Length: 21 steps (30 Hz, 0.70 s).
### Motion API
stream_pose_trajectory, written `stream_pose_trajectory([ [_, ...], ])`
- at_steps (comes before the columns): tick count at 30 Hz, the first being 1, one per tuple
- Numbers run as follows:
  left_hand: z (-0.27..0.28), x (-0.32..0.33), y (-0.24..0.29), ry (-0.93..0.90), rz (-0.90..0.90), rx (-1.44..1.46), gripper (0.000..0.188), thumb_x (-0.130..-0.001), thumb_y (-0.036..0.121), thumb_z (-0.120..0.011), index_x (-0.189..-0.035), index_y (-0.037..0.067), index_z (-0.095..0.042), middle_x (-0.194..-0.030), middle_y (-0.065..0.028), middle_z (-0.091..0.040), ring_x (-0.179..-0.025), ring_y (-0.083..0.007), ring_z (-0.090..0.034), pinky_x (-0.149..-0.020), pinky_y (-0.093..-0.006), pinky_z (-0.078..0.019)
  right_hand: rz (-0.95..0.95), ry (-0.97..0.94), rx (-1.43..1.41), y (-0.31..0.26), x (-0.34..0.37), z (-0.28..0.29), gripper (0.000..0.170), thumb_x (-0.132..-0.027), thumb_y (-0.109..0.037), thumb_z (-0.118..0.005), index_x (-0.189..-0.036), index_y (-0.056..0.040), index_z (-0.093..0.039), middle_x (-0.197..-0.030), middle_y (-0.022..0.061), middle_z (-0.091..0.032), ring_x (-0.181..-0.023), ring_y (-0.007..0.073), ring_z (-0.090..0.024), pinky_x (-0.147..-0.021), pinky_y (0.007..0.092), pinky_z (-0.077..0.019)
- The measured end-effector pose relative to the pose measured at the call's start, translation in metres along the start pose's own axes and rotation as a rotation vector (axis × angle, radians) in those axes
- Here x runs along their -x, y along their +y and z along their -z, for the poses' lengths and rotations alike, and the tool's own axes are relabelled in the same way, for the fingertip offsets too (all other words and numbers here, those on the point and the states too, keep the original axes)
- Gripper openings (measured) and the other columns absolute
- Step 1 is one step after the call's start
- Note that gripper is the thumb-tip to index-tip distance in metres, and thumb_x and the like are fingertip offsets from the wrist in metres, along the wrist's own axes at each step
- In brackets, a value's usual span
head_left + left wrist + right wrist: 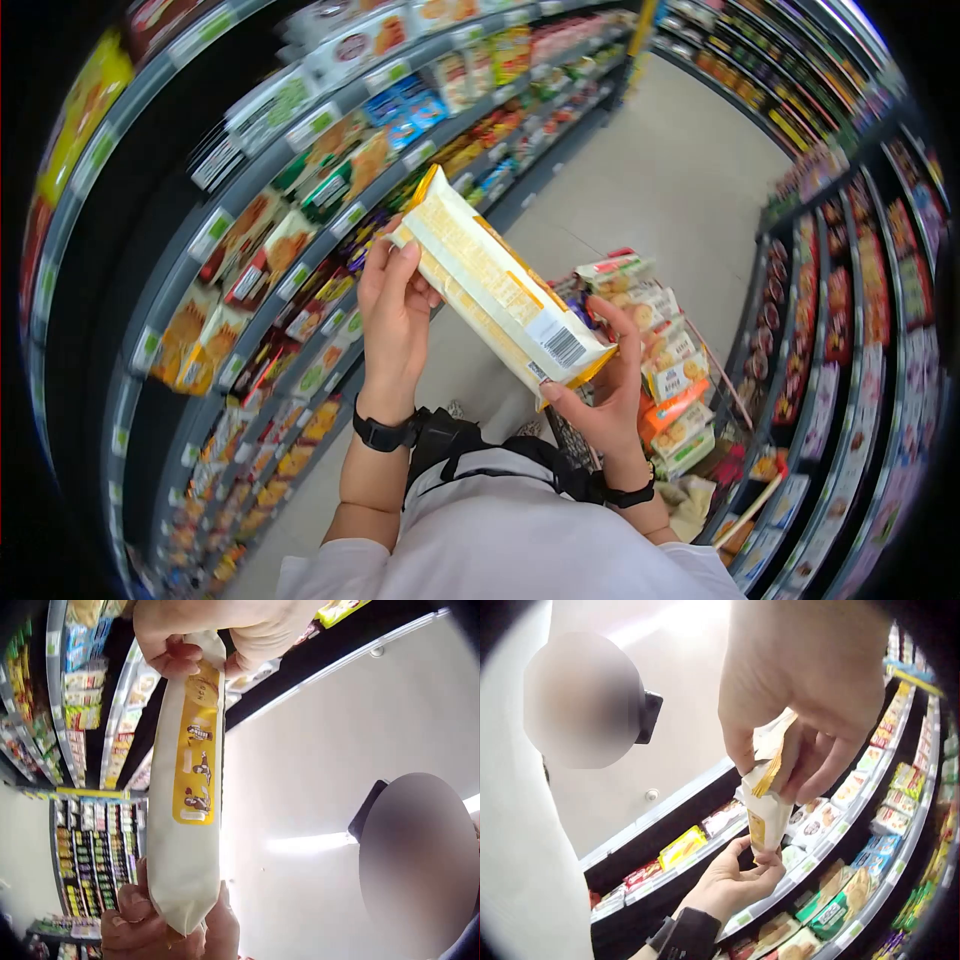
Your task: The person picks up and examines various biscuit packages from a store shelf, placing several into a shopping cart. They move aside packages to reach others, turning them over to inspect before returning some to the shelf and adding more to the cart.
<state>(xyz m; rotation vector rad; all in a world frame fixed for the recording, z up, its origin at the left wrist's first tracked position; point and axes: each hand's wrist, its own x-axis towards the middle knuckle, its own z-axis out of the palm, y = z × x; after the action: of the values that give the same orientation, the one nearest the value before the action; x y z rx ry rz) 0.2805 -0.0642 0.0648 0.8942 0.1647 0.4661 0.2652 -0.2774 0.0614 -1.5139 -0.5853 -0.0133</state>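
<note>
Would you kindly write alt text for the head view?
A person's left hand and right hand hold a white and yellow packet near its ends, barcode facing up. Stocked shelves line both sides; more packets lie beyond the right hand.

left of the aisle: tiered shelving [277,148] with packaged snacks, price tags [313,125] along its edges; blue packets [408,108] on a middle tier. pale floor [660,165] between this and right-hand shelving [822,285], also stocked. near the latter: heap of packets [682,375], an orange packet [674,410] among them. left wrist view: bright strip light [311,842] on pale ceiling [315,765].
</note>
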Motion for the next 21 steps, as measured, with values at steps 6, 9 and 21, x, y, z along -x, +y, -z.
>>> stream_pose_trajectory([
  [6, 0.076, 0.046, 0.039, 0.418, -0.118, 0.03, 0.04, -0.086, 0.01, -0.057, -0.122, 0.004, -0.041, -0.088, -0.0012, -0.055, -0.064, -0.0075, -0.05, -0.055, -0.0237, -0.0425, -0.3, -0.169, -0.361, 0.023, -0.028, -0.069, 0.082, -0.075, -0.001, -0.058, -0.142, -0.005, -0.011, -0.12, 0.0149, -0.045, -0.106, 0.0232, -0.051, -0.086, 0.031, -0.0447],
  [9, 0.125, 0.071, 0.064, 0.473, -0.133, 0.082, 0.046, -0.084, 0.007, -0.058, -0.126, 0.004, -0.039, -0.093, -0.0032, -0.055, -0.064, -0.0083, -0.05, -0.055, -0.024, -0.0423, -0.219, -0.258, -0.339, 0.035, -0.034, -0.121, 0.077, -0.079, -0.004, -0.055, -0.142, -0.0048, -0.012, -0.115, 0.015, -0.049, -0.092, 0.0187, -0.055, -0.066, 0.0244, -0.049],
  [21, 0.27, 0.099, 0.151, 0.437, -0.121, -0.187, 0.054, -0.084, 0.011, -0.06, -0.131, 0.003, -0.034, -0.119, -0.0086, -0.048, -0.104, -0.0165, -0.05, -0.085, -0.0303, -0.0413, -0.378, -0.241, -0.415, 0.027, -0.054, -0.293, 0.048, -0.089, -0.007, -0.048, -0.133, 0.0021, -0.031, -0.12, 0.0121, -0.05, -0.1, 0.0211, -0.059, -0.072, 0.0322, -0.057],
])
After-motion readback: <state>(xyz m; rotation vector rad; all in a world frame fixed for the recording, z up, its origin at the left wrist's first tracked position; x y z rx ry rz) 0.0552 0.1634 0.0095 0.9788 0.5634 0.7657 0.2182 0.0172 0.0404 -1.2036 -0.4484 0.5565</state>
